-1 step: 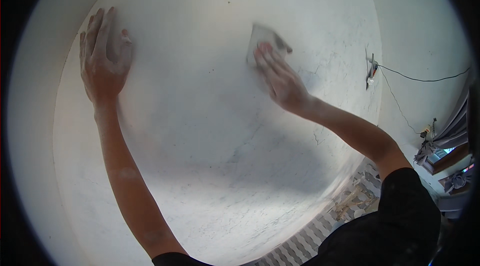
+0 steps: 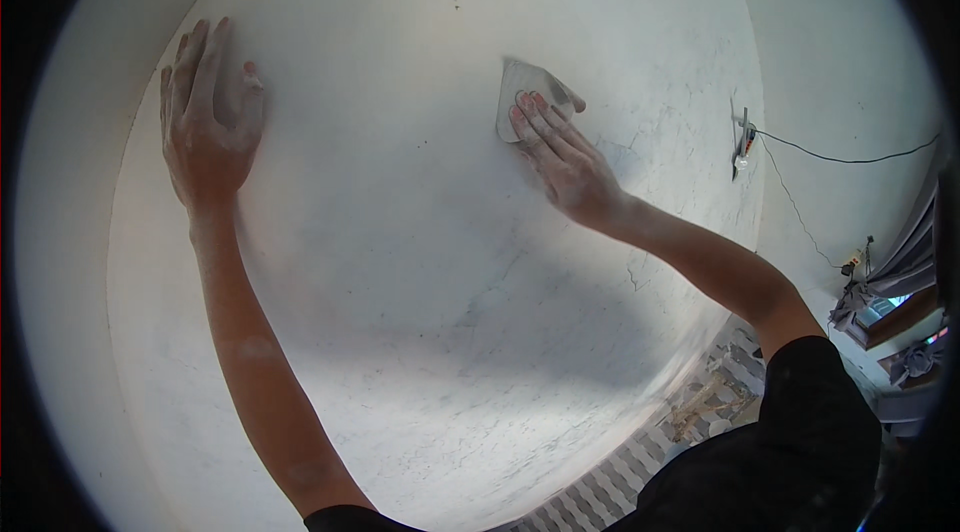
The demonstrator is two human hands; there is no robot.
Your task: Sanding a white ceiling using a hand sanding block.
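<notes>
Palm down on a large white wall (image 2: 400, 262), my left hand (image 2: 212, 132) lies with its fingers stretched up and thumb apart, holding nothing. White dust coats its fingers. My right hand (image 2: 575, 167) presses a grey piece of sandpaper (image 2: 515, 77) flat against the wall with its extended fingers. One corner of the sheet curls up on the right and shows a darker side. The palm side of both hands is hidden. Fine cracks and small dark specks mark the wall around the right hand.
To the right, a bulb fitting (image 2: 742, 147) with a black cable (image 2: 850, 160) hangs by the wall's edge. Farther right are an outlet with plugs (image 2: 850, 264) and grey curtains (image 2: 900, 277) at a window. Below lies a patterned floor (image 2: 600, 492) with some debris (image 2: 715, 402).
My right hand and the sandpaper have slid slightly down the wall and a little right. My left hand stays in nearly the same place.
</notes>
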